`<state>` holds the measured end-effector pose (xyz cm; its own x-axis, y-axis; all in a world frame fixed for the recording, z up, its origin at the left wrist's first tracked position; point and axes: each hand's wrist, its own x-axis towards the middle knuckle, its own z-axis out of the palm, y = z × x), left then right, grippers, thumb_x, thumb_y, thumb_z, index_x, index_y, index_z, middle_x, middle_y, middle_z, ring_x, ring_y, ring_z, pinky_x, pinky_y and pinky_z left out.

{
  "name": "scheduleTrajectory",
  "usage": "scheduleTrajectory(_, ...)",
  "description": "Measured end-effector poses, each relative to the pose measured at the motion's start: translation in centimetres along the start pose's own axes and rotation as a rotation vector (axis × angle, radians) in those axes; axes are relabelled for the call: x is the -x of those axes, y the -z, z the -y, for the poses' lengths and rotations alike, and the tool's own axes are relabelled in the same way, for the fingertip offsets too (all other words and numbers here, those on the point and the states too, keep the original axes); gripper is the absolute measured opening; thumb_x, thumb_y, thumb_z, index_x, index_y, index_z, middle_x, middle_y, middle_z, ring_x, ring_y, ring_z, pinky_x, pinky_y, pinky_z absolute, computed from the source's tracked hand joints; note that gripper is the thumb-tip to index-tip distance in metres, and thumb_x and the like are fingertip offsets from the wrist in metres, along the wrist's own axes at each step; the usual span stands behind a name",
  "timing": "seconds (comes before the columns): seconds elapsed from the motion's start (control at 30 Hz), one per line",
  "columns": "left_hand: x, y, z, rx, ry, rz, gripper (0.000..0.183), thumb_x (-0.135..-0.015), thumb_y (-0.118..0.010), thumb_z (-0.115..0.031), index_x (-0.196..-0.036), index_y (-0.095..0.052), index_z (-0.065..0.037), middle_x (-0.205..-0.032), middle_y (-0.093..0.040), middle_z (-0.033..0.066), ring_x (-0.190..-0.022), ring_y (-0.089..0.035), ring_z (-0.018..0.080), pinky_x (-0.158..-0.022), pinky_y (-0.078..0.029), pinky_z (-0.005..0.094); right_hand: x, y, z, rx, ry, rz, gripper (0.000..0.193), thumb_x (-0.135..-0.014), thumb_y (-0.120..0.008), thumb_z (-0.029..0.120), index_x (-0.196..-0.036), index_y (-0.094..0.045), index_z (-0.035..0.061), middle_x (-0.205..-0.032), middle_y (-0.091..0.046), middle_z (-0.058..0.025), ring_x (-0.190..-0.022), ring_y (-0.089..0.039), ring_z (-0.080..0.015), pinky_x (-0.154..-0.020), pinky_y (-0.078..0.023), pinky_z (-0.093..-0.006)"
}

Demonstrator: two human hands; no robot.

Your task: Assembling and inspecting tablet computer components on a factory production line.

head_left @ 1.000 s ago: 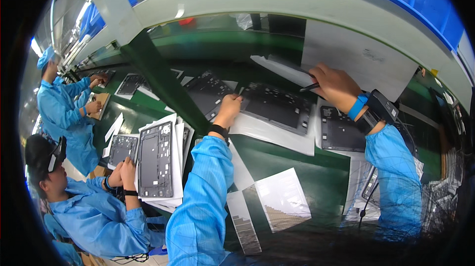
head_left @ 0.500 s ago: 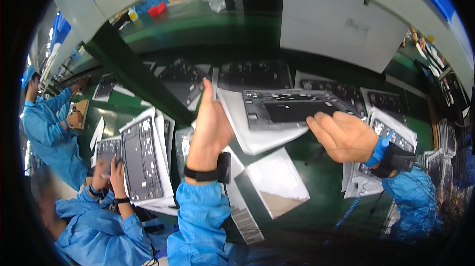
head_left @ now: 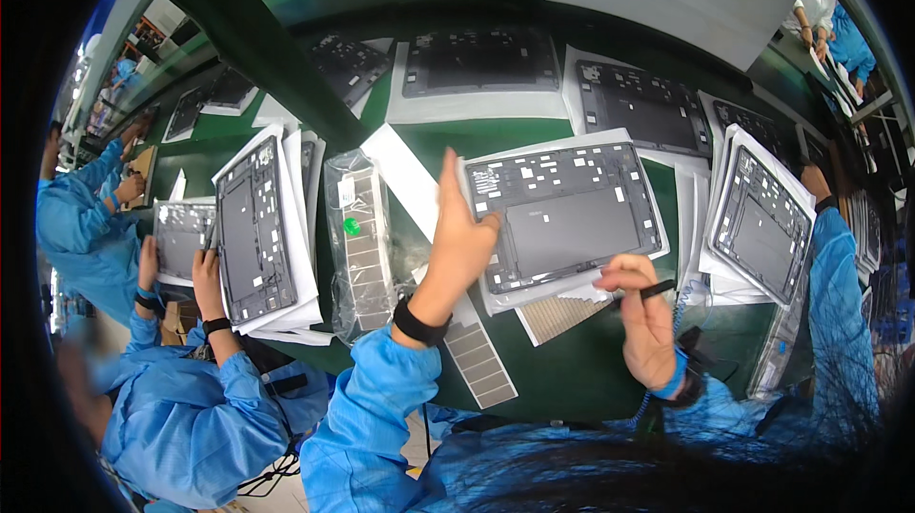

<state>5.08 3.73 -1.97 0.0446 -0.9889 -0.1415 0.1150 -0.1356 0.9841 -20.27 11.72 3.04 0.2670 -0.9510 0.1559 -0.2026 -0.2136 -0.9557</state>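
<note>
A dark tablet-like panel [head_left: 577, 232] with many small white patches lies on white sheets in front of me. My left hand [head_left: 464, 241] is at its left edge, the thumb over the rim and one finger stretched upward; the other fingers are partly hidden. Just off the panel's lower right corner, my right hand [head_left: 646, 332] holds a slim black pen-like tool [head_left: 658, 290] in closed fingers. A beige striped sheet [head_left: 562, 318] sticks out from under the panel's near side. Below my left hand lies a strip sheet of grey rectangles [head_left: 481, 366].
Left of my hand, a clear bag [head_left: 345, 227] holds another strip sheet. Stacked panels with white sheets stand left [head_left: 255, 236] and right [head_left: 762, 217]; more panels line the back [head_left: 481, 63]. Co-workers' hands [head_left: 207, 279] are at the left; another hand [head_left: 816, 181] is far right. A green post [head_left: 267, 36] slants across.
The panel, tilted in my right hand before, now lies flat on the sheets. My right hand has left it, moved down and holds the black tool. My left hand has reached its left edge.
</note>
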Motion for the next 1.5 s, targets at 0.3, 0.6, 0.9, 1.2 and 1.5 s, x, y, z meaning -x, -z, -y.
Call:
scheduleTrajectory(0.3,6.6,-3.1,-1.8,-0.977,-0.421,0.560,0.089,-0.083,-0.085,-0.024,-0.158,-0.043,-0.004,-0.172,-0.030,0.0107,-0.161,-0.021,0.0387,-0.128,-0.011,0.0687,1.9,0.5,-3.6,0.097,-0.478,-0.105,0.025,-0.095,-0.079,0.015,-0.110,-0.072,-0.0031,-0.093,-0.072,-0.0112,-0.072,-0.070,-0.0165,-0.064,-0.054,-0.0281)
scheduleTrajectory(0.6,6.1,-4.0,-1.2,-1.083,-0.318,0.642,0.088,-0.083,-0.081,-0.034,-0.158,-0.045,-0.004,-0.173,-0.030,0.0051,-0.161,-0.022,0.0366,-0.127,-0.007,0.0706,1.3,0.7,-3.6,-0.055,-0.619,-0.221,0.026,-0.091,-0.086,0.015,-0.107,-0.073,-0.0016,-0.079,-0.075,-0.0078,-0.066,-0.069,-0.0100,-0.056,-0.054,-0.0236)
scheduleTrajectory(0.9,6.3,-3.7,-0.9,-1.036,-0.363,0.589,0.086,-0.076,-0.085,-0.025,-0.151,-0.052,0.002,-0.168,-0.038,0.0111,-0.157,-0.030,0.0389,-0.123,-0.017,0.0739,0.9,1.4,-2.8,-0.141,-0.705,-0.228,0.023,-0.091,-0.085,0.013,-0.105,-0.073,-0.0012,-0.079,-0.075,-0.0082,-0.065,-0.069,-0.0113,-0.057,-0.054,-0.0239)
scheduleTrajectory(1.2,7.6,-5.5,-1.5,-1.101,-0.303,0.529,0.099,-0.079,-0.086,-0.038,-0.156,-0.039,0.006,-0.167,-0.033,0.0219,-0.154,-0.033,0.0395,-0.121,-0.024,0.0716,-11.4,-3.5,-3.8,-0.274,-0.422,-0.490,0.022,-0.094,-0.083,0.014,-0.099,-0.071,-0.0043,-0.084,-0.076,-0.0103,-0.069,-0.071,-0.0127,-0.064,-0.055,-0.0242)
scheduleTrajectory(1.5,2.4,-6.8,-2.1,-1.435,-0.223,0.161,0.079,-0.083,-0.078,-0.030,-0.148,-0.052,0.006,-0.161,-0.042,0.0241,-0.143,-0.048,0.0399,-0.116,-0.038,0.0654,-14.7,-5.7,-5.7,-0.165,-0.326,-0.558,0.026,-0.093,-0.084,0.016,-0.098,-0.070,-0.0051,-0.081,-0.075,-0.0093,-0.072,-0.072,-0.0121,-0.064,-0.054,-0.0249)
